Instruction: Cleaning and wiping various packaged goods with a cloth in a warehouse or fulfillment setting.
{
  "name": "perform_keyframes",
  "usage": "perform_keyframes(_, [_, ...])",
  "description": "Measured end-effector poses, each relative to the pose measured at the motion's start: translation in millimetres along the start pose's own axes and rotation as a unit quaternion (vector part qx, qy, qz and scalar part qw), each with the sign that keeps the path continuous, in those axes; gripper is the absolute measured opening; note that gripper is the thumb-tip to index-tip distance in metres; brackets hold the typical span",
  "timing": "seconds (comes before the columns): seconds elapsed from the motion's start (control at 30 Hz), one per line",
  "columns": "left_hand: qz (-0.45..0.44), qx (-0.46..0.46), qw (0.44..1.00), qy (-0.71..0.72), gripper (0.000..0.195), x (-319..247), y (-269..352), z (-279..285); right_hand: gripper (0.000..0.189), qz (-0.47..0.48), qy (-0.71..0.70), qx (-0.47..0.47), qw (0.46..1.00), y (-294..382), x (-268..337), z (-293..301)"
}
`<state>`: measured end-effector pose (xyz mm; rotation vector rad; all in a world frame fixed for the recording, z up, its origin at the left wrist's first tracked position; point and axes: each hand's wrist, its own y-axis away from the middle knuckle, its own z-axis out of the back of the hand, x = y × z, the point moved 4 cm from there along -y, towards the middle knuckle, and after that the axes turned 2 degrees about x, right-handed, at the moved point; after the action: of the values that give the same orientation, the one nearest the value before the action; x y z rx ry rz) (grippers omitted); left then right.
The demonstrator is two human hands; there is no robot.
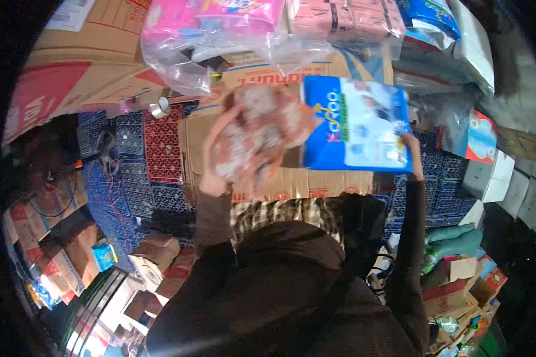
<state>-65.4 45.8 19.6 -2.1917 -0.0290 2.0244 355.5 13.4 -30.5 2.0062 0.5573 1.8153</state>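
My left hand (218, 156) grips the near left side of a crumpled orange-brown plastic bag (268, 129), which is blurred. Pale, shiny patches show on the bag, and its contents cannot be made out. In my right hand (413, 151) is the right edge of a blue and white plastic-wrapped pack (357, 125) bearing printed writing. The bag's right side meets or overlaps the pack's left edge. Both are held above a flattened cardboard sheet (330, 185) in front of my lap.
Beyond my hands stand pink plastic packs (236, 15) and a wrapped pink bundle (344, 20). A large cardboard carton (107, 40) is at the far left. Tape (160, 108) lies near the patterned mat (163, 147). White boxes (496, 176) line the right side.
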Motion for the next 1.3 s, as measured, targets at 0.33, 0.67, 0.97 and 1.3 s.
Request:
perform_keyframes(0.33, [0.486,0.059,0.823,0.288,0.036,-16.1,-9.5,-118.7,0.04,0.446,0.394,-0.132,0.793,70.2,118.1,-130.1])
perform_keyframes(0.67, [0.022,0.017,0.98,-0.198,0.029,-29.5,-5.0,-140.8,0.059,0.363,0.507,-0.152,0.767,50.2,53.9,-188.0])
perform_keyframes(0.97, [-0.043,0.015,0.98,-0.192,0.039,56.7,-53.3,-78.9,0.036,0.498,0.425,-0.086,0.751,-31.9,80.8,-127.7])
perform_keyframes(1.3, [-0.073,0.012,0.986,-0.151,0.05,78.4,-47.1,-83.0,0.042,0.437,0.483,-0.085,0.754,-17.3,68.3,-201.0])
